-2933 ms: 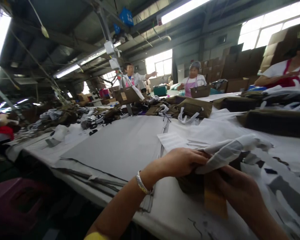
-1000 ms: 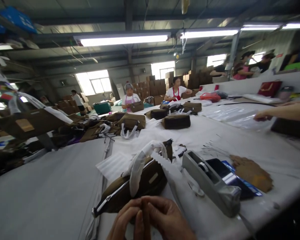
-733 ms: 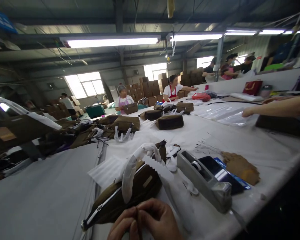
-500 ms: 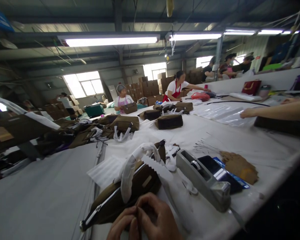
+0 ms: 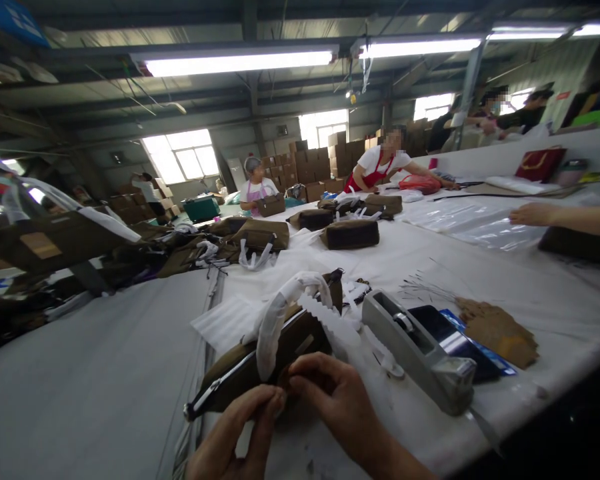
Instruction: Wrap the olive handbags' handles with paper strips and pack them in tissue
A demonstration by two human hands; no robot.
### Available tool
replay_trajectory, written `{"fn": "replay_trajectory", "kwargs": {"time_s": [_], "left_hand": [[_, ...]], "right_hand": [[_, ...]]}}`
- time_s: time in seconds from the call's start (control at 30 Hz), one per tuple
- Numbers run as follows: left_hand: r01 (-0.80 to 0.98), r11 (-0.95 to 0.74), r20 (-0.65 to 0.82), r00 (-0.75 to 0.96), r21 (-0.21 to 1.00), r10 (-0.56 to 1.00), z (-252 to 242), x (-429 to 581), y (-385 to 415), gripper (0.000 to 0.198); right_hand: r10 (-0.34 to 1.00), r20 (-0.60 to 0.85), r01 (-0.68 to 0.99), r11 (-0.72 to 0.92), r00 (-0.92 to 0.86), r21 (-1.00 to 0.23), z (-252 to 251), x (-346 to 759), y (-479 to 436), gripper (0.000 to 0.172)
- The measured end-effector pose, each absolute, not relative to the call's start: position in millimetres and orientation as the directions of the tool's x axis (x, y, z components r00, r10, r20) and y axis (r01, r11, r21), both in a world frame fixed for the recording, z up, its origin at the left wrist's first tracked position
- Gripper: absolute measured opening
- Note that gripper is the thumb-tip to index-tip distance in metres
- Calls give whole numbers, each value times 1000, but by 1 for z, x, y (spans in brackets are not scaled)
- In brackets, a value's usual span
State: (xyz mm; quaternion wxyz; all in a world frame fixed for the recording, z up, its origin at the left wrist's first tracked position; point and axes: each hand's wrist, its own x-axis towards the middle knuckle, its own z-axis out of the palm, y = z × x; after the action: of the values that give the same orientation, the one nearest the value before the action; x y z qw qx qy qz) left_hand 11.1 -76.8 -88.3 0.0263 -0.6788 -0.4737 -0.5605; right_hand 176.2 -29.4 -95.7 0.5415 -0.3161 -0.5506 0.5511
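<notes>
A dark olive handbag lies on the table in front of me, its silver zipper facing up. White wrapping covers its arched handle. Close against the bag's near side, my left hand is closed in a pinch, thumb against fingertips. My right hand pinches just beside it, with something small and brownish at its fingertips. What either hand holds is too small to make out. White foam sheet sticks out from behind the bag.
Right of the bag stands a grey tape dispenser, beside a dark phone-like slab and brown paper tags. More olive bags lie farther back. A co-worker's arm reaches in over clear plastic at right.
My hands have drawn slightly apart and come up a little from the table's near edge. The whole view has shifted, so things sit farther right. The bag stays put.
</notes>
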Motion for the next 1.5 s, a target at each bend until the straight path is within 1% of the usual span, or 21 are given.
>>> {"fn": "replay_trajectory", "kwargs": {"time_s": [0.03, 0.1, 0.2, 0.27, 0.4, 0.53, 0.67, 0.87, 1.0, 1.1, 1.23, 1.5], "left_hand": [[686, -554, 782, -34, 471, 623, -86, 10, -77, 14], [689, -548, 755, 1, 475, 656, -80, 12, -80, 16], [677, -513, 704, -9, 527, 710, -74, 19, -84, 20], [670, -494, 678, -19, 555, 735, -73, 22, -86, 21], [686, -452, 648, -36, 570, 761, -73, 24, -89, 18], [705, -424, 674, -102, 568, 732, -72, 24, -88, 11], [715, -419, 677, -103, 560, 729, -74, 24, -87, 9], [725, -374, 617, -89, 579, 782, -79, 22, -90, 9], [750, -375, 629, -69, 545, 774, -78, 21, -92, 10], [762, -369, 617, -49, 532, 786, -77, 19, -92, 10], [746, -365, 599, -55, 557, 799, -78, 18, -91, 9], [704, -406, 634, -80, 582, 769, -83, 20, -89, 10]], "right_hand": [[950, 216, -304, 142, -226, -942, -95, 176, -29, 14], [952, 173, -375, 68, -253, -925, -93, 177, -29, 16], [955, 113, -406, -8, -275, -914, -95, 176, -29, 19], [959, 94, -403, -23, -268, -915, -97, 176, -29, 22], [961, 131, -356, 36, -244, -934, -100, 175, -28, 20], [956, 155, -326, 68, -250, -943, -100, 174, -28, 16], [956, 161, -304, 82, -245, -949, -103, 174, -28, 15], [939, 249, -140, 220, -236, -965, -107, 176, -27, 15], [912, 342, -56, 339, -228, -939, -107, 175, -27, 12], [895, 388, -17, 395, -219, -919, -106, 175, -28, 9], [871, 427, 22, 445, -242, -895, -106, 176, -30, 9], [822, 525, 65, 549, -219, -833, -108, 176, -35, 9]]}}
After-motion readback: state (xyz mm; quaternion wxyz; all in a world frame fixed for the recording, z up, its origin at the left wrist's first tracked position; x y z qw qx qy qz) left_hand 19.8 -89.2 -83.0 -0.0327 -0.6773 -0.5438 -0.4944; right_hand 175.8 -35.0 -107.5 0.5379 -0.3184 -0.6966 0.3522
